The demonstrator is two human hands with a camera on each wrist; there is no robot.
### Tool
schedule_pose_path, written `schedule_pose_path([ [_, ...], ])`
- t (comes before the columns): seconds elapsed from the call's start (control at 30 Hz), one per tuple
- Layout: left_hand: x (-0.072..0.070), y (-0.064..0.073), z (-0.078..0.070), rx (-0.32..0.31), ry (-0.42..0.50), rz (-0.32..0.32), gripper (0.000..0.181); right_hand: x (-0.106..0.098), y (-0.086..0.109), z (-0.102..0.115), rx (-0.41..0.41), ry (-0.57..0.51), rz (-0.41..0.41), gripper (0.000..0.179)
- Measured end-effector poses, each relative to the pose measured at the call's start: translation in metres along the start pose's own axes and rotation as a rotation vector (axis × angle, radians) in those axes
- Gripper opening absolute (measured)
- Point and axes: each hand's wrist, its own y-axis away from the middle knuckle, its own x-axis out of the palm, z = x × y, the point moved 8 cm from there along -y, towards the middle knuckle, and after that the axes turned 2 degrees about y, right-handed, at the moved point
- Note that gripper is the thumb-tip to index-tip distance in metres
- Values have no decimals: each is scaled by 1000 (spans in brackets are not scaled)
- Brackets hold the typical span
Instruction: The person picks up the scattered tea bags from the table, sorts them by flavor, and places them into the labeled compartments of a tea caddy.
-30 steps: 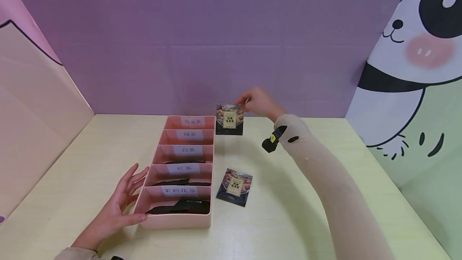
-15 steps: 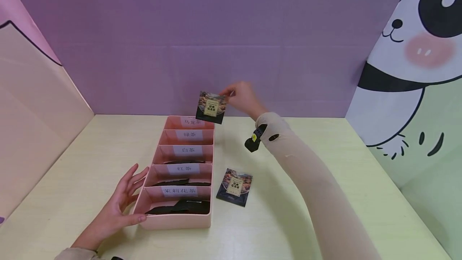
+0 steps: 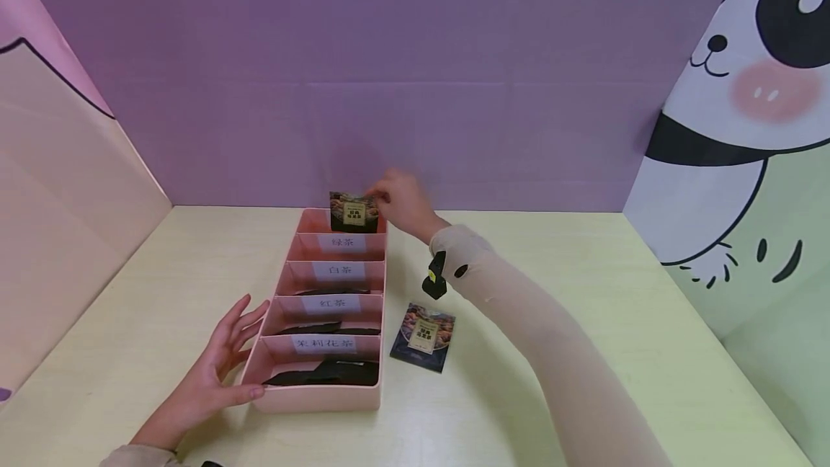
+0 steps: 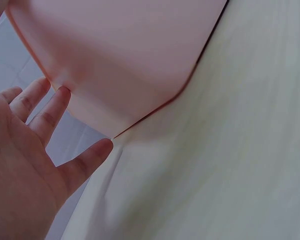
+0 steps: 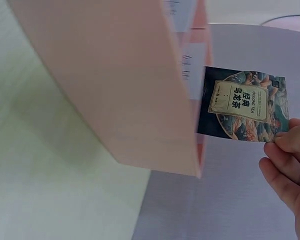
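Observation:
A dark oolong tea sachet [image 3: 354, 213] with a pale label is pinched at its upper corner by my right hand [image 3: 405, 204]. It stands upright over the farthest compartment of the pink divided box [image 3: 318, 399], covering that compartment's label. In the right wrist view, thumb and fingertips hold the tea sachet [image 5: 245, 105] by one corner, its opposite edge at the box's opening. My left hand [image 3: 210, 373] rests against the box's near left corner. Its straight, spread fingers touch the box wall in the left wrist view, where the left hand [image 4: 35, 145] shows large.
Another tea sachet [image 3: 423, 337] lies flat on the table to the right of the box. Dark sachets [image 3: 331, 372] lie in the three nearer compartments. Paper labels with handwriting mark the dividers. A purple backdrop [image 3: 402, 78] rises directly behind the box.
My right hand has carried the tea sachet leftward from beside the box, up over its rim, then down to the farthest compartment. The left hand stays in place.

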Motion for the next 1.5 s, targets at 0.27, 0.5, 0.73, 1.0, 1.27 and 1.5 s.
schedule_pose_path([
  [0.27, -3, 4, -2, 11, -1, 1, 120, 27, 11, 12, -134, 49, 90, 20],
  [0.5, -4, 5, -2, -53, -46, 15, 118, 38, 16, 17, -255, 142, 137, 19],
  [0.73, -2, 5, -4, -20, -13, 15, 120, 41, 22, 14, -275, 136, 156, 19],
  [1.0, -3, 6, -2, -19, -5, 11, 120, 47, 26, 8, -245, 172, 179, 20],
  [1.27, -2, 5, -3, -30, -12, 9, 119, 48, 30, 0, -202, 220, 199, 23],
  [1.5, -2, 5, -3, -10, -3, 11, 119, 42, 39, 0, -225, 244, 193, 23],
])
